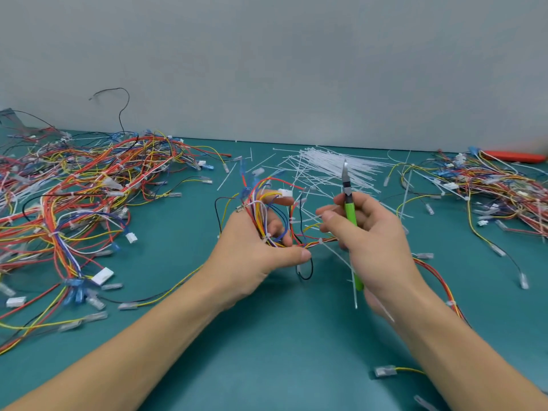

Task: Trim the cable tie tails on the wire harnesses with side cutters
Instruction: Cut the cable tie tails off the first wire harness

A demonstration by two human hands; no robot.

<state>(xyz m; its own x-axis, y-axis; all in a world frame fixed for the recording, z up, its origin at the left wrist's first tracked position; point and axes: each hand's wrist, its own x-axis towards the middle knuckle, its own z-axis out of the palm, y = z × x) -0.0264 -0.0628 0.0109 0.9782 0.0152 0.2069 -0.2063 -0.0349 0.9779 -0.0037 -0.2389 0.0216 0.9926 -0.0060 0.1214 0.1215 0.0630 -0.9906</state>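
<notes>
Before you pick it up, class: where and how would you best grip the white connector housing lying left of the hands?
Pinch the white connector housing across its two long flat sides, coming from above. It lies flat on the green mat, wires leaving its left end.

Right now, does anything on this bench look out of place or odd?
One thing: the side cutters in the right hand point up, away from the harness that the left hand grips. Loose cable ties lie scattered behind.

A flat teal table mat (281, 351) carried the work. Tangled multicoloured wire harnesses (74, 203) lay left and right. Loose white plastic cable ties (326, 164) lay between.
</notes>
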